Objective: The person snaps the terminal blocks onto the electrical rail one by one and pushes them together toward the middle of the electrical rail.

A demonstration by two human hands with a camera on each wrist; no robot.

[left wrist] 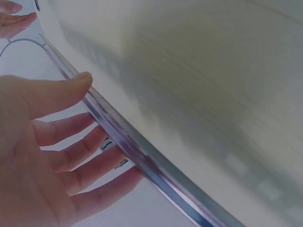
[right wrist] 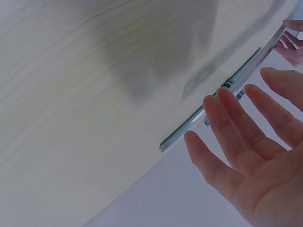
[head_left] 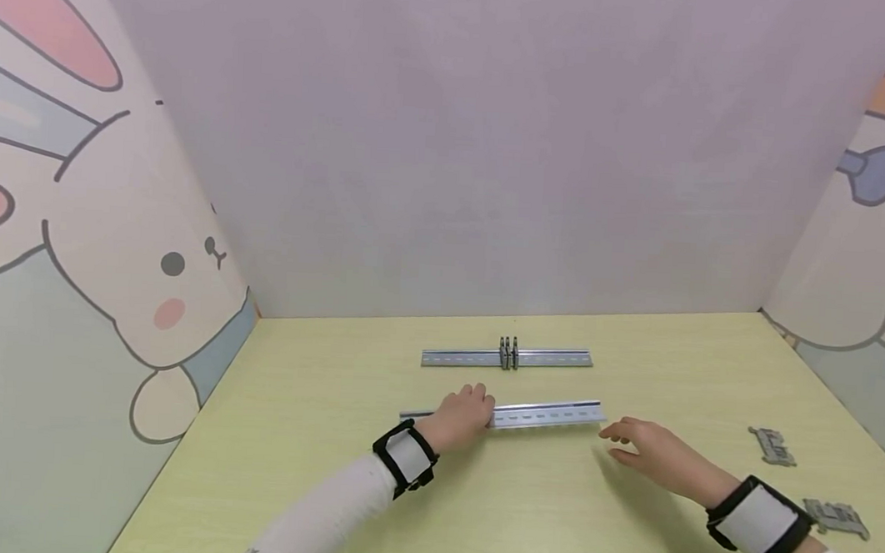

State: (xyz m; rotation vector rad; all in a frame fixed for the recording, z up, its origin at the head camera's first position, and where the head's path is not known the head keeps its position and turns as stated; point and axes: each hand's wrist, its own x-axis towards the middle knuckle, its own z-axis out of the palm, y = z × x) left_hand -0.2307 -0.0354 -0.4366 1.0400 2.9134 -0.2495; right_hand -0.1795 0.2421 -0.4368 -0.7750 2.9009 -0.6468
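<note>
My left hand (head_left: 462, 418) grips a slotted metal DIN rail (head_left: 548, 414) near its left part. In the left wrist view the thumb lies on one edge of the rail (left wrist: 156, 172) and the fingers on the other, with the rail's shadow falling apart from it on the table. Just past the rail's right end is my right hand (head_left: 654, 455), fingers spread and loosely bent, holding nothing. Farther back lies a second DIN rail (head_left: 461, 358), with several thin grey clip-on pieces (head_left: 509, 353) standing close together at its middle.
Two flat grey plastic pieces, one farther back (head_left: 773, 447) and one nearer (head_left: 837, 518), lie on the pale wooden table (head_left: 252, 467) at the right. A plain back wall (head_left: 493, 162) and cartoon-printed side panels (head_left: 110, 309) enclose the table.
</note>
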